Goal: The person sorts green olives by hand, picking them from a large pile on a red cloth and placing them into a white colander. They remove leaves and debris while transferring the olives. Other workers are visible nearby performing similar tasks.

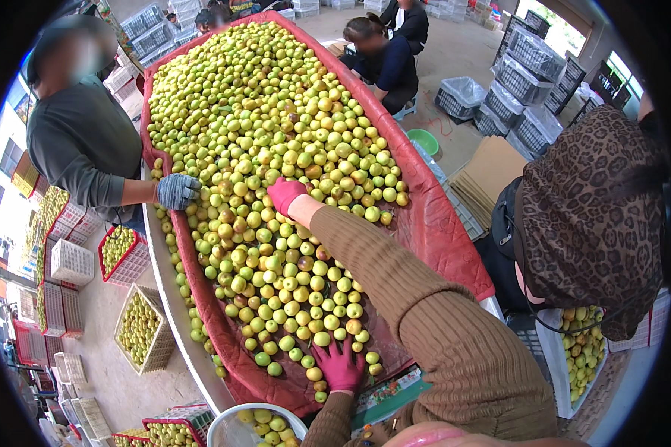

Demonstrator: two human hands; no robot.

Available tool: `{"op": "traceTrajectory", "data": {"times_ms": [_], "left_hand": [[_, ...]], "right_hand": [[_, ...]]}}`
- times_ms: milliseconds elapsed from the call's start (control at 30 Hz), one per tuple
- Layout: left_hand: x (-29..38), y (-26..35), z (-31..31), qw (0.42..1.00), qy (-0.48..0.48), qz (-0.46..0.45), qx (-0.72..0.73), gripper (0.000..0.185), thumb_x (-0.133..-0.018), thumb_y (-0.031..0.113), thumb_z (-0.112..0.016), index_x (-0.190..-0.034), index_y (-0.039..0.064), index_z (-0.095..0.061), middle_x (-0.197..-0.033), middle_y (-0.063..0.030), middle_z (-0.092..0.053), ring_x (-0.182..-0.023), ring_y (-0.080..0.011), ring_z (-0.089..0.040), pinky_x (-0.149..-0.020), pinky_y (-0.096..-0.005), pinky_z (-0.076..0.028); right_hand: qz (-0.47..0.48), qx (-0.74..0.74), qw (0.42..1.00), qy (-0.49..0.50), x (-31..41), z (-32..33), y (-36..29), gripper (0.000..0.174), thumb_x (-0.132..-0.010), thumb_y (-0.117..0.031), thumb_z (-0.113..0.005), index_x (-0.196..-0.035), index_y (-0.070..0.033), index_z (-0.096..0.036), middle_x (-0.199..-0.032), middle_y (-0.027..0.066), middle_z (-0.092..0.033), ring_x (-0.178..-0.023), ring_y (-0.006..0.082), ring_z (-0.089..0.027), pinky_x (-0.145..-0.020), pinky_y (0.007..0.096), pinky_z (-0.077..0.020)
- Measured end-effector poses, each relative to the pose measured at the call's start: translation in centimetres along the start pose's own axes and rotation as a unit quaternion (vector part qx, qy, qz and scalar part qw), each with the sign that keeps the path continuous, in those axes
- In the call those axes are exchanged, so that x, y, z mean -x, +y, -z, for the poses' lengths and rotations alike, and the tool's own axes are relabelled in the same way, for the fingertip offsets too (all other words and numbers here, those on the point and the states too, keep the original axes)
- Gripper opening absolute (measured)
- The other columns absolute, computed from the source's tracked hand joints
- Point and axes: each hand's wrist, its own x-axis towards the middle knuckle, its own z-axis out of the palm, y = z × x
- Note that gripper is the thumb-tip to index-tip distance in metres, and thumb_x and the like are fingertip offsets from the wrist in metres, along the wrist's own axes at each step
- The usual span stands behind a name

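Note:
A long table lined with red padded cloth (442, 246) bears a large heap of round green-yellow fruit (246, 106), some with brown patches. My right hand (286, 195), in a pink glove, reaches into the middle of the heap; its fingers are partly hidden among the fruit, so its grip does not show. At the near end, my left hand (340, 366), also in a pink glove, lies on the cloth with fingers spread, touching fruit beside it. A white bucket (218, 427) holding similar fruit stands at the near left corner.
A person in a grey glove (178, 191) touches the fruit from the left side. Another person in a leopard-print hood (592, 212) is close on the right. Flattened cardboard (489, 167) lies beyond the right edge. A fruit-filled crate (159, 346) stands on the left floor.

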Motion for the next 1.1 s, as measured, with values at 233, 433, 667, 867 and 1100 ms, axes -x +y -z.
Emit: {"op": "traceTrajectory", "data": {"times_ms": [233, 433, 667, 867, 1100], "left_hand": [[0.4, -1.4, -1.9, 1.0, -0.002, -0.006, 0.022, 0.058, -0.087, 0.039, -0.069, -0.142, 0.021, -0.059, -0.151, -0.0174, -0.048, -0.137, -0.0588, -0.035, -0.115, -0.0741, -0.023], [0.5, -1.5, -1.8, 1.0, -0.022, 0.008, 0.017, 0.06, -0.084, 0.04, -0.071, -0.141, 0.022, -0.06, -0.155, -0.0186, -0.043, -0.139, -0.0583, -0.033, -0.116, -0.0732, -0.023], [0.0, -1.6, -1.7, 0.999, 0.0, 0.012, 0.053, 0.059, -0.084, 0.038, -0.072, -0.138, 0.02, -0.061, -0.146, -0.019, -0.049, -0.136, -0.0568, -0.037, -0.114, -0.0733, -0.026], [2.0, -2.7, -3.6, 0.993, 0.042, 0.003, 0.11, 0.057, -0.083, 0.038, -0.072, -0.135, 0.018, -0.061, -0.142, -0.0189, -0.05, -0.136, -0.0552, -0.038, -0.113, -0.0712, -0.03], [2.3, -2.7, -1.5, 0.988, 0.038, -0.014, 0.147, 0.047, -0.088, 0.026, -0.067, -0.134, 0.015, -0.063, -0.13, -0.0172, -0.06, -0.129, -0.0423, -0.052, -0.108, -0.0613, -0.04]], "right_hand": [[-0.038, -0.282, 0.958, -0.018, -1.1, -1.0, 7.2, 0.043, -0.082, -0.053, -0.073, -0.091, -0.011, -0.079, -0.094, 0.0141, -0.077, -0.088, 0.0359, -0.073, -0.082, 0.0461, -0.0585], [-0.018, -0.163, 0.973, 0.165, -4.0, 6.5, 9.2, 0.037, -0.087, -0.031, -0.068, -0.123, -0.028, -0.075, -0.103, 0.0133, -0.077, -0.091, 0.0314, -0.074, -0.086, 0.0432, -0.0588], [0.075, 0.117, 0.99, -0.029, -6.7, 4.0, 6.5, 0.053, -0.085, -0.012, -0.066, -0.135, -0.029, -0.067, -0.126, 0.0141, -0.071, -0.115, 0.034, -0.069, -0.099, 0.0453, -0.0557], [0.089, -0.495, 0.863, -0.047, 7.7, 1.9, 2.2, 0.047, -0.085, -0.028, -0.083, -0.13, -0.02, -0.071, -0.094, 0.0001, -0.068, -0.063, 0.0067, -0.055, -0.056, 0.0253, -0.0504], [0.468, -0.503, 0.671, -0.279, 34.3, -2.2, -18.6, 0.05, -0.084, -0.009, -0.08, -0.132, -0.011, -0.068, -0.114, 0.0083, -0.07, -0.105, 0.0235, -0.067, -0.091, 0.0354, -0.0557]]}}
